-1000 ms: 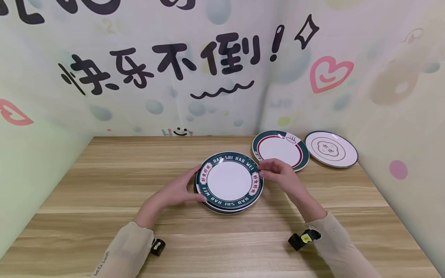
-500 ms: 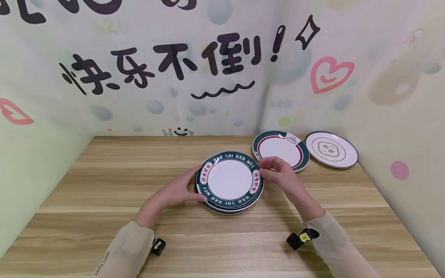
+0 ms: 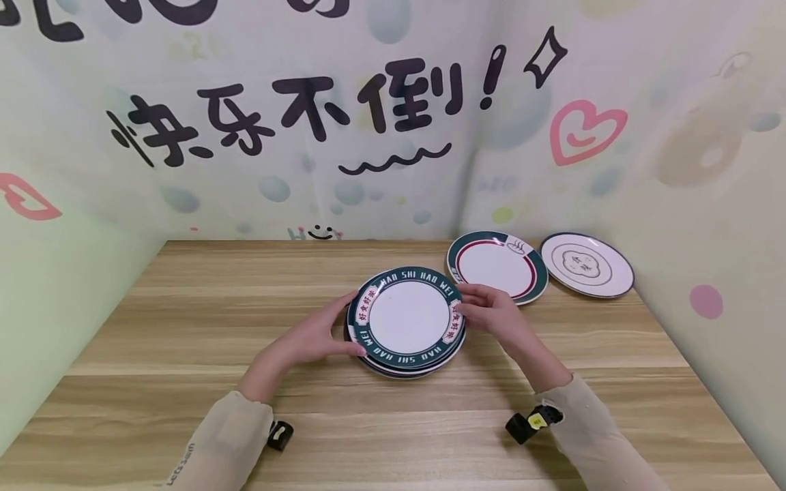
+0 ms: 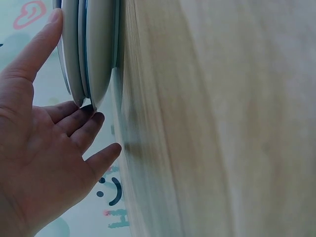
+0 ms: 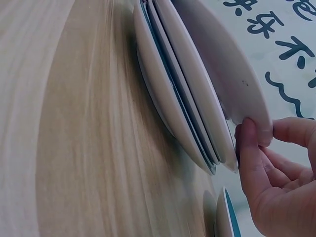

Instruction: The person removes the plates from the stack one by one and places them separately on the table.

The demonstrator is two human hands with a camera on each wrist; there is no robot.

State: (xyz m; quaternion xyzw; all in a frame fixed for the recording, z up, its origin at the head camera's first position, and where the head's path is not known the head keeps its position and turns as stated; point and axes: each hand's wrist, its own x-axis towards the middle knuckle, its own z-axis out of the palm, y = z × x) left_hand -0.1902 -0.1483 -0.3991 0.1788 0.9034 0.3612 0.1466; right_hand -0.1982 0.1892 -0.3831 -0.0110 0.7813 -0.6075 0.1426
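Note:
A stack of round plates (image 3: 402, 373) sits mid-table. Its top plate (image 3: 409, 318) is white with a dark green rim, white lettering and red-lettered labels. My right hand (image 3: 499, 315) pinches the right edge of this plate between thumb and fingers. In the right wrist view, the top plate (image 5: 232, 59) is tilted up on that side, with a gap above the plates (image 5: 187, 84) beneath. My left hand (image 3: 312, 334) rests at the stack's left side, its thumb and fingers spread and fairly straight against the rims. The left wrist view shows the left fingertips touching the plate edges (image 4: 101, 59).
Behind my right hand lies a green-rimmed plate (image 3: 497, 266) with a red arc. Farther right is a white plate (image 3: 587, 264) with a thin dark rim, near the right wall. A printed cloth backdrop (image 3: 276, 191) borders the wooden table (image 3: 202, 320).
My right hand has closed in on the top plate's right edge and raised it slightly, turning the plate a little. The left hand has stayed in place.

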